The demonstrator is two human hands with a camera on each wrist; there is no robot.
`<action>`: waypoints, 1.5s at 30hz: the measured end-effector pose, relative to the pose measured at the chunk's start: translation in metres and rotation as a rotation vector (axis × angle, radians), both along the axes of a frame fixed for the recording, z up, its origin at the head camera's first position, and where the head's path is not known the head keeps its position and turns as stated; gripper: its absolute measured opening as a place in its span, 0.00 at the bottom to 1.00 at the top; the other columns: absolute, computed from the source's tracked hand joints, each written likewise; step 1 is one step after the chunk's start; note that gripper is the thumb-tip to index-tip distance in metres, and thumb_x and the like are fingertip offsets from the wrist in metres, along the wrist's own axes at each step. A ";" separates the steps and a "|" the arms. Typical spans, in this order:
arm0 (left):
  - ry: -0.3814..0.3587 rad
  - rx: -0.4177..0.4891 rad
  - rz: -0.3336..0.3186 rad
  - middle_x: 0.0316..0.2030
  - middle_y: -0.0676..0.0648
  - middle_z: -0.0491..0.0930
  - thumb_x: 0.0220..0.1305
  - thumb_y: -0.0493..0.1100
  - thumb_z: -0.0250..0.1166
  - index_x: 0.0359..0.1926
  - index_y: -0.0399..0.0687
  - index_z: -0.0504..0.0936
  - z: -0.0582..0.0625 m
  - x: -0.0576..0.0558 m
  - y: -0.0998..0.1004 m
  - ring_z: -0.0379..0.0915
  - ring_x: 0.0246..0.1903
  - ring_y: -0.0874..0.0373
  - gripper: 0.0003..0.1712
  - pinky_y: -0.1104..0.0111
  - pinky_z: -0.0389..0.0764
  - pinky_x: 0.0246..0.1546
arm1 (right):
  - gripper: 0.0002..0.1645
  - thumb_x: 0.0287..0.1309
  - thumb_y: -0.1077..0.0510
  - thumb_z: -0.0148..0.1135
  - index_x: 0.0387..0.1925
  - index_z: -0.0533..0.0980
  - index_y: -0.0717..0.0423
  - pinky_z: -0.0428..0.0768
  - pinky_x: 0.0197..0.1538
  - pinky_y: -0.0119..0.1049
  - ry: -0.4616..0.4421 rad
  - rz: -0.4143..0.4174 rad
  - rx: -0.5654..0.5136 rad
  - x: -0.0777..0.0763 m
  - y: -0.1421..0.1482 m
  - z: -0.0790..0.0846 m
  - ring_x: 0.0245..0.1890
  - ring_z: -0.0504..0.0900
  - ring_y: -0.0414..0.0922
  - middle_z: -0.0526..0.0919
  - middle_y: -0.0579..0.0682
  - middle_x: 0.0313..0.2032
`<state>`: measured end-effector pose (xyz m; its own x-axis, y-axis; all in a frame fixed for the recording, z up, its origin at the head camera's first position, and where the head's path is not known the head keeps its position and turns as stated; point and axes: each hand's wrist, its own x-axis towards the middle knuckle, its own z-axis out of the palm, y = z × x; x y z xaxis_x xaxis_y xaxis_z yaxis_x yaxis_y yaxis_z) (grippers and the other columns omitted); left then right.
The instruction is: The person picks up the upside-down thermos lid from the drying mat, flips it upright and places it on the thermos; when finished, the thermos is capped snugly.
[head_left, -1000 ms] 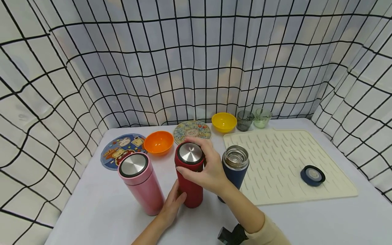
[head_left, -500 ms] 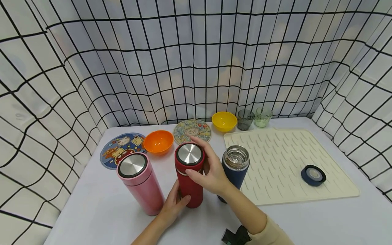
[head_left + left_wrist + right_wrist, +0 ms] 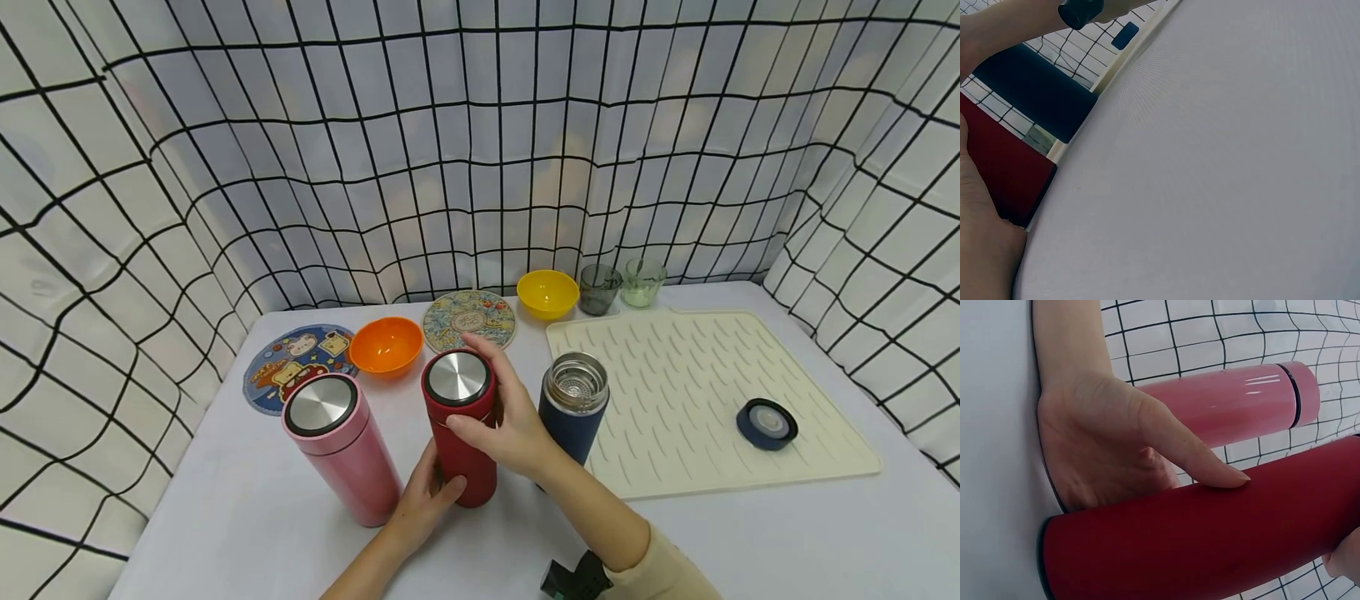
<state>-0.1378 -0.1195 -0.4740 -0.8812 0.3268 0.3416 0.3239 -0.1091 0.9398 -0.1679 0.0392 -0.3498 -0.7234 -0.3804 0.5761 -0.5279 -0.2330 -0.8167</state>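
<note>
A red thermos stands upright on the white table, between a pink thermos and a navy thermos. My left hand grips its lower body, the thumb across the front. My right hand holds its steel-topped lid, thumb in front and fingers round the far right side. A thin pale line shows below the lid. In the right wrist view, the left hand lies against the red body. The navy thermos has an open mouth with a strainer inside.
A navy lid lies on the cream ridged mat at right. Behind stand an orange bowl, a yellow bowl, a grey glass and a green glass. Two round patterned mats lie there, one blue.
My right thumb has shifted right and slightly down on the red thermos's lid, and a pale line has appeared beneath the lid. My left hand keeps its grip on the body.
</note>
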 end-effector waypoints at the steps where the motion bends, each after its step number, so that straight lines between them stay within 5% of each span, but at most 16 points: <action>1: 0.005 0.000 0.003 0.56 0.48 0.67 0.64 0.38 0.57 0.67 0.45 0.54 0.000 0.000 0.000 0.61 0.57 0.61 0.33 0.74 0.64 0.56 | 0.44 0.53 0.47 0.62 0.66 0.53 0.57 0.74 0.53 0.43 0.009 0.016 0.007 -0.001 0.000 0.000 0.52 0.71 0.51 0.69 0.59 0.54; 6: 0.031 -0.020 0.026 0.55 0.48 0.68 0.64 0.36 0.56 0.66 0.45 0.55 -0.001 0.002 0.000 0.62 0.56 0.60 0.32 0.73 0.65 0.55 | 0.41 0.53 0.50 0.63 0.63 0.57 0.62 0.73 0.53 0.43 0.052 -0.001 0.013 -0.003 0.001 -0.001 0.51 0.72 0.51 0.71 0.59 0.53; 12: 0.062 -0.074 0.056 0.56 0.49 0.68 0.64 0.36 0.56 0.67 0.48 0.53 -0.001 0.003 0.000 0.63 0.56 0.61 0.33 0.74 0.65 0.55 | 0.43 0.45 0.59 0.69 0.61 0.58 0.52 0.73 0.53 0.43 0.035 -0.102 0.049 0.002 -0.001 -0.001 0.52 0.71 0.49 0.70 0.51 0.53; 20: 0.097 -0.086 0.075 0.55 0.47 0.68 0.63 0.38 0.57 0.67 0.48 0.54 -0.001 0.002 0.001 0.63 0.55 0.60 0.33 0.73 0.65 0.55 | 0.40 0.60 0.46 0.51 0.67 0.51 0.60 0.71 0.55 0.45 0.052 0.068 0.006 -0.005 0.003 -0.003 0.53 0.70 0.51 0.67 0.63 0.57; 30: 0.162 -0.069 0.083 0.55 0.49 0.68 0.62 0.42 0.59 0.65 0.44 0.54 0.000 0.001 0.001 0.63 0.56 0.61 0.34 0.74 0.64 0.55 | 0.48 0.49 0.42 0.65 0.63 0.54 0.60 0.74 0.52 0.42 -0.037 0.064 -0.096 -0.002 -0.003 -0.004 0.51 0.71 0.50 0.67 0.61 0.54; 37: 0.131 -0.063 0.087 0.54 0.48 0.68 0.63 0.44 0.59 0.65 0.45 0.55 -0.002 0.001 0.000 0.64 0.54 0.60 0.34 0.73 0.65 0.55 | 0.43 0.63 0.39 0.46 0.69 0.47 0.58 0.63 0.61 0.45 -0.015 0.118 -0.017 -0.005 0.001 -0.003 0.57 0.66 0.50 0.62 0.60 0.61; 45: 0.082 -0.076 0.083 0.56 0.49 0.66 0.63 0.41 0.59 0.67 0.47 0.52 -0.003 0.001 0.000 0.62 0.56 0.62 0.35 0.75 0.64 0.55 | 0.46 0.51 0.41 0.63 0.63 0.55 0.58 0.74 0.52 0.43 -0.059 0.044 -0.107 -0.002 -0.006 -0.005 0.51 0.70 0.50 0.68 0.59 0.53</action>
<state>-0.1372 -0.1194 -0.4766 -0.8766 0.2818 0.3901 0.4044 -0.0079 0.9145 -0.1697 0.0335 -0.3547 -0.7413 -0.3515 0.5717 -0.4666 -0.3425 -0.8155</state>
